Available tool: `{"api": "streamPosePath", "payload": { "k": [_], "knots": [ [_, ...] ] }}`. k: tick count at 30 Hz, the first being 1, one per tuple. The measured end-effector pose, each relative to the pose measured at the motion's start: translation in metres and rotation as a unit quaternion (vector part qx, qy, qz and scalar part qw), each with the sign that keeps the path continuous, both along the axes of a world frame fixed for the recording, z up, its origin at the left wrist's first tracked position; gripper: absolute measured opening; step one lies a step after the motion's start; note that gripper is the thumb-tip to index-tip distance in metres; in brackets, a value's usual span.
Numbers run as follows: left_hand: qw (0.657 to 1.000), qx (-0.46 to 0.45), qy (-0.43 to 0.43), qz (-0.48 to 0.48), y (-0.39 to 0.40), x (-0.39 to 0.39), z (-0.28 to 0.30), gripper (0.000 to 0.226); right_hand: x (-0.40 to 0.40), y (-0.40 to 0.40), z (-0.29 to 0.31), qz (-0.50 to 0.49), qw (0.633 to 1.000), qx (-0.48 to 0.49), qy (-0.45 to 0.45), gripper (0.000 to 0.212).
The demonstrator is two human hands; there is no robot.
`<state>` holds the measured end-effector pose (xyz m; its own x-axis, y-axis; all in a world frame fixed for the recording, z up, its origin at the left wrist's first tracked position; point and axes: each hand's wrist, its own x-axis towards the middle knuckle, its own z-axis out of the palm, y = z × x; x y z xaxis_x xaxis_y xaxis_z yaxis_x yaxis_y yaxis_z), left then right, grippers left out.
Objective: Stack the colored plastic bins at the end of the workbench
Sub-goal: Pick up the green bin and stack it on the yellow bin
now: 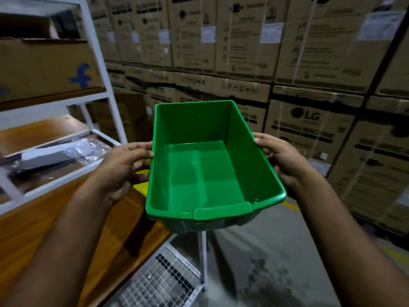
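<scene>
We're gripping green bin point(205, 165) w/ both hands, L point(124, 167) at 9, R point(285, 160) at 3; yellow bin point(141, 187) underneath mostly hidden, so misaligning could jam it.

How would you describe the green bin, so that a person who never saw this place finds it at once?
Before the wall of cardboard boxes, past the wooden workbench, the green bin is held in the air between the left hand and right hand. It alone is bright green plastic, open and empty.

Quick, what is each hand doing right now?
Left hand: grips the green bin by its left rim.
Right hand: grips its right rim.
</scene>
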<state>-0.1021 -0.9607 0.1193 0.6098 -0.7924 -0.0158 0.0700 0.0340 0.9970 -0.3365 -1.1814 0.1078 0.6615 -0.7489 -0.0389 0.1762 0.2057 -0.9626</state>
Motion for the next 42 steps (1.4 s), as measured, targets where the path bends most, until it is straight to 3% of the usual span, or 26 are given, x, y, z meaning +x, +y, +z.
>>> {"api": "streamPosePath", "payload": {
  "k": [10, 15, 18, 29, 42],
  "knots": [
    [0.978, -0.009, 0.005, 0.208, -0.045, 0.044, -0.004, 0.021, 0.163, -0.126, 0.002, 0.218, 0.976, 0.022, 0.012, 0.038],
    [0.952, -0.012, 0.019, 0.306, -0.053, 0.040, -0.012, 0.026, 0.215, -0.145, 0.003, 0.299, 0.953, 0.029, 0.035, 0.033],
    [0.937, -0.019, 0.025, 0.348, -0.055, 0.035, -0.019, 0.025, 0.233, -0.149, -0.006, 0.337, 0.940, 0.014, 0.054, 0.042],
    [0.928, 0.012, 0.041, 0.371, -0.053, 0.037, -0.045, 0.021, 0.261, -0.151, -0.039, 0.405, 0.910, 0.053, 0.065, 0.029],
    [0.914, 0.126, 0.066, 0.381, -0.056, 0.046, -0.117, 0.025, 0.248, -0.147, -0.099, 0.398, 0.907, -0.051, 0.129, 0.029]
  ]
}}
